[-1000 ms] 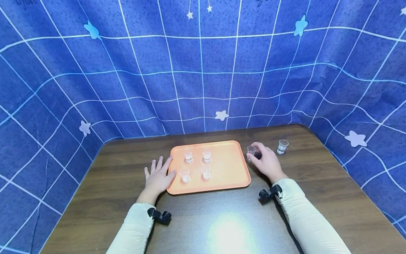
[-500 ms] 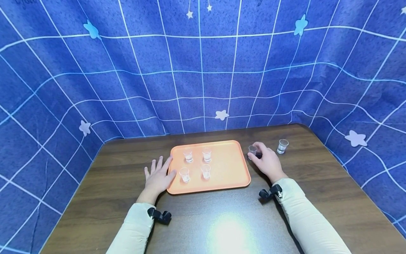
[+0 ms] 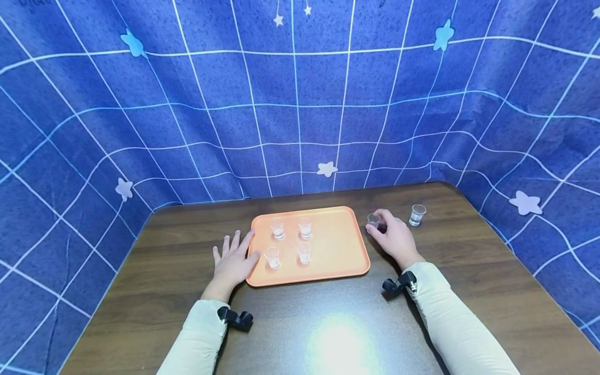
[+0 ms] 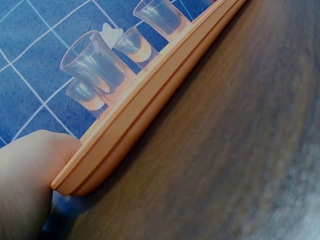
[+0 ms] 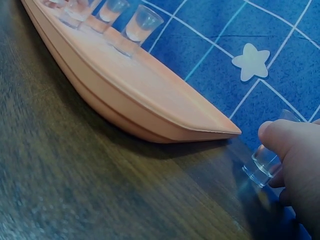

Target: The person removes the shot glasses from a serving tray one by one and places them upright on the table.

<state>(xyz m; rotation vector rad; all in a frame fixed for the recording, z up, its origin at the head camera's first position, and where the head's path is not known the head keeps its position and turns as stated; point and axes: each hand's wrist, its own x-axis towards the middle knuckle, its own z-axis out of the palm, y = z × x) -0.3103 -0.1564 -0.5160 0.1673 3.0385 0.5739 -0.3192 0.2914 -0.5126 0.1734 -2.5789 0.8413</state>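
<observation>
My right hand (image 3: 396, 239) pinches a small clear shot glass (image 5: 262, 167) between thumb and fingers, just right of the orange tray (image 3: 337, 250). In the right wrist view the glass's thick base shows at the tabletop, while fingers hide part of its side. My left hand (image 3: 234, 265) lies with spread fingers at the tray's left edge, its thumb over the rim (image 4: 70, 172). Several like glasses stand upright on the tray's left half, among them a front left one (image 3: 272, 258) and a front right one (image 3: 304, 253).
Another shot glass (image 3: 416, 215) stands on the wooden table (image 3: 178, 250) to the right of my right hand. A blue curtain (image 3: 300, 104) with white grid lines and stars hangs around the table's back and sides. Both wrists wear black camera mounts.
Between one second and half a second ago, the glass in my right hand shifted slightly to the right and straightened. Both hands have otherwise stayed in place.
</observation>
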